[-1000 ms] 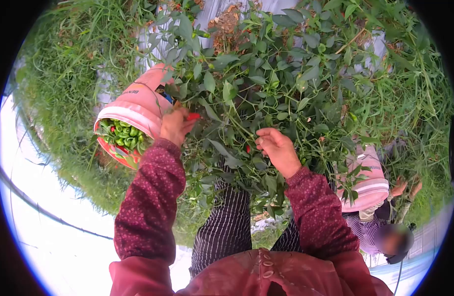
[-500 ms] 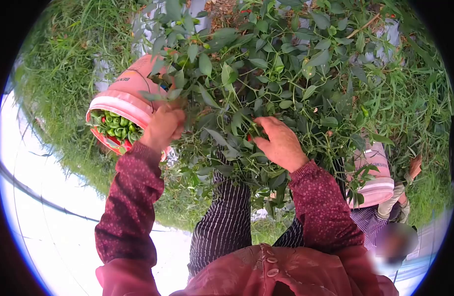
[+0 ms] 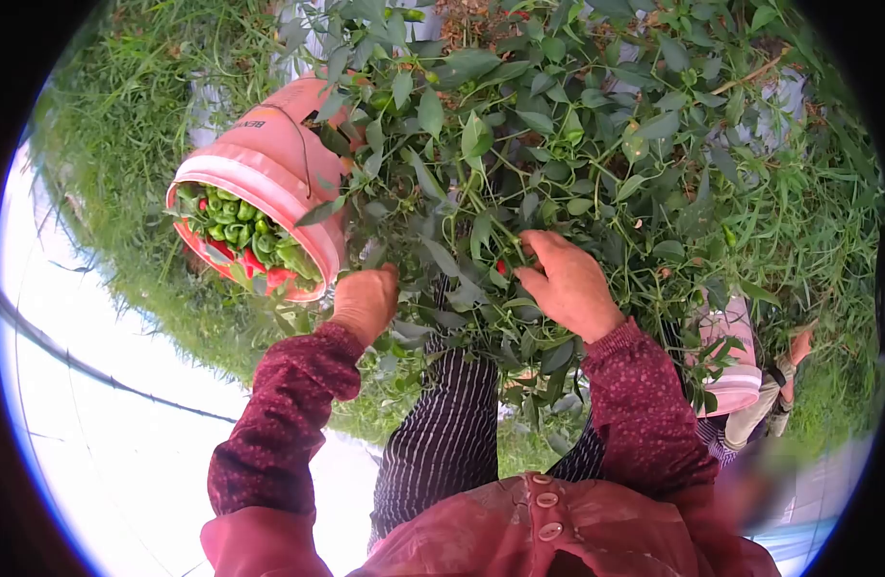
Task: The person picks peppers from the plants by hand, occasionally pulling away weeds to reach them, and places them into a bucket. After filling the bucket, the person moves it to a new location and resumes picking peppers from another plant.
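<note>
On the wall of the pink bucket (image 3: 216, 162) in the left part of the frame, a short line of dark lettering (image 3: 254, 125) stands near the wire handle (image 3: 305, 159); its first letters look like "BEN", and the rest is too unclear to make out. The second pink bucket (image 3: 736, 327), at the right of the frame, bears faint marks too small and blurred to read.

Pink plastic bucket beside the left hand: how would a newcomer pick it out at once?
From the leafy green plant in the centre, look to the picture's left, just beyond the bare left hand. There is the pink plastic bucket, its open mouth facing the picture's lower left. Unlike the smaller-looking pink bucket at right, it visibly holds green and red peppers.
</note>
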Demonstrator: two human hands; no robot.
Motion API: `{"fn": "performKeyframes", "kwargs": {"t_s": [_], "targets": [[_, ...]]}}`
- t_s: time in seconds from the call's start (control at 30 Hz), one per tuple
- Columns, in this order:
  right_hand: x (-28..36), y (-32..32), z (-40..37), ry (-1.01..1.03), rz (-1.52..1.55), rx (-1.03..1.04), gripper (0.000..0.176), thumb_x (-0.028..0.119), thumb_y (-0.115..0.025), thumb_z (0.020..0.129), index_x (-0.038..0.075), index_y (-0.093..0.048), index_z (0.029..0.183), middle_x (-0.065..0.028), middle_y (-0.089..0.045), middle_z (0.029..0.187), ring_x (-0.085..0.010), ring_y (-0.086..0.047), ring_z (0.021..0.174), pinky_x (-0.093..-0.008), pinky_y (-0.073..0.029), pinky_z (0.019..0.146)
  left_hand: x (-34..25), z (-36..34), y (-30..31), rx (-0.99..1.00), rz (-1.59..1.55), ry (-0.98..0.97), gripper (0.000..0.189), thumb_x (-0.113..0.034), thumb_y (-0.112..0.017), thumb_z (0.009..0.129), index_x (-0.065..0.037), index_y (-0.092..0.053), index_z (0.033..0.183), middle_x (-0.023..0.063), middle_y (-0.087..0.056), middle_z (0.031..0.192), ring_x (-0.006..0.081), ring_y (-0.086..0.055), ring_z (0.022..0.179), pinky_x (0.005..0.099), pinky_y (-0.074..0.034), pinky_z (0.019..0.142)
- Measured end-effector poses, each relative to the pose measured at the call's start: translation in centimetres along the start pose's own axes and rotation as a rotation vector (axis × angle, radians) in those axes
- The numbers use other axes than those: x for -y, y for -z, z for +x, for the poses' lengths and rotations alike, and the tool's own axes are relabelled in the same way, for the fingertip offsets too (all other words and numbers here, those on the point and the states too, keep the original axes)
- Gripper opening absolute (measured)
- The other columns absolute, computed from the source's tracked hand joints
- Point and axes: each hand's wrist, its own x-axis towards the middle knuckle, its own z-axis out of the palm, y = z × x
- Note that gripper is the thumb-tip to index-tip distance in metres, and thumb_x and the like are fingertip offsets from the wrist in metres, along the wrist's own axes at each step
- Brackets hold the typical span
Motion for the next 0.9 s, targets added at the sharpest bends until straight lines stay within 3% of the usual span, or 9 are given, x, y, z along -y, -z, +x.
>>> {"fn": "performKeyframes", "kwargs": {"t_s": [0.13,0.2,0.3,0.43,0.57,0.7,0.77,0.8,0.9], "targets": [[0.2,0.2,0.1,0.024,-0.026,0.000,0.038,0.017,-0.058,0.080,0.001,-0.050,0.114,-0.0161,-0.057,0.107,-0.0341,-0.056,0.097,-0.0427,-0.044,0.083,-1.4,1.7,0.2,0.045,0.057,0.010,0.023,-0.009,-0.054,0.077,0.003,-0.053,0.097,0.0139,-0.066,0.074,0.0290,-0.066,0.070,0.0388,-0.052,0.061],[0.1,0.1,0.1,0.047,-0.069,-0.037,0.039,0.016,-0.060,0.079,0.002,-0.050,0.115,-0.0138,-0.059,0.104,-0.0271,-0.062,0.085,-0.0378,-0.047,0.076,-2.0,3.7,-1.1,0.003,0.068,0.040,0.021,-0.013,-0.053,0.080,0.002,-0.052,0.095,0.0135,-0.065,0.072,0.0293,-0.066,0.069,0.0388,-0.052,0.060],[0.5,0.4,0.2,0.032,-0.032,0.006,0.037,0.017,-0.057,0.080,0.002,-0.050,0.114,-0.0158,-0.057,0.105,-0.0343,-0.056,0.095,-0.0423,-0.045,0.081,-2.4,5.7,-1.1,-0.093,0.058,0.063,0.018,-0.013,-0.051,0.082,0.000,-0.052,0.093,0.0128,-0.065,0.073,0.0289,-0.065,0.069,0.0379,-0.052,0.062],[0.5,0.4,0.3,0.015,0.010,0.000,0.036,0.019,-0.057,0.081,0.002,-0.051,0.111,-0.0157,-0.058,0.107,-0.0331,-0.057,0.096,-0.0419,-0.045,0.081,-2.1,6.2,-0.1,-0.180,0.101,-0.005,0.020,-0.010,-0.051,0.079,0.000,-0.053,0.096,0.0148,-0.064,0.083,0.0281,-0.065,0.077,0.0370,-0.052,0.066],[0.8,0.7,0.4,0.003,0.012,0.011,0.034,0.020,-0.056,0.082,0.003,-0.051,0.111,-0.0154,-0.058,0.107,-0.0325,-0.057,0.096,-0.0415,-0.045,0.081,-1.4,3.8,0.9,0.025,0.007,-0.026,0.018,-0.006,-0.053,0.077,-0.002,-0.057,0.094,0.0161,-0.064,0.090,0.0303,-0.064,0.081,0.0390,-0.051,0.069],[0.5,0.8,0.5,0.012,0.030,0.000,0.032,0.020,-0.056,0.082,0.004,-0.052,0.110,-0.0141,-0.059,0.105,-0.0323,-0.058,0.094,-0.0416,-0.046,0.079,0.8,1.7,-1.9,-0.108,-0.223,0.064,0.019,-0.015,-0.057,0.080,-0.004,-0.060,0.095,0.0177,-0.065,0.086,0.0327,-0.063,0.082,0.0383,-0.050,0.074],[0.5,0.7,0.7,0.008,0.026,0.006,0.031,0.020,-0.055,0.082,0.005,-0.052,0.109,-0.0136,-0.060,0.105,-0.0324,-0.058,0.093,-0.0415,-0.046,0.079,2.2,1.3,-2.7,-0.251,-0.520,0.082,0.030,-0.016,-0.064,0.078,-0.006,-0.059,0.106,0.0176,-0.065,0.090,0.0313,-0.064,0.082,0.0348,-0.050,0.074],[0.5,0.5,0.7,0.009,0.034,0.001,0.031,0.020,-0.055,0.082,0.005,-0.052,0.109,-0.0130,-0.060,0.103,-0.0322,-0.058,0.092,-0.0413,-0.046,0.079,2.8,1.4,-2.8,-0.166,-0.655,0.155,0.029,-0.011,-0.061,0.079,-0.007,-0.059,0.107,0.0155,-0.065,0.096,0.0275,-0.064,0.085,0.0325,-0.049,0.076],[0.4,0.7,0.9,-0.004,0.050,-0.003,0.030,0.020,-0.055,0.082,0.006,-0.053,0.109,-0.0118,-0.061,0.101,-0.0315,-0.059,0.090,-0.0407,-0.046,0.078,3.1,1.3,-3.8,-0.234,-0.736,0.106,0.029,-0.004,-0.059,0.079,-0.007,-0.058,0.108,0.0110,-0.065,0.094,0.0200,-0.063,0.082,0.0296,-0.049,0.074]]}}
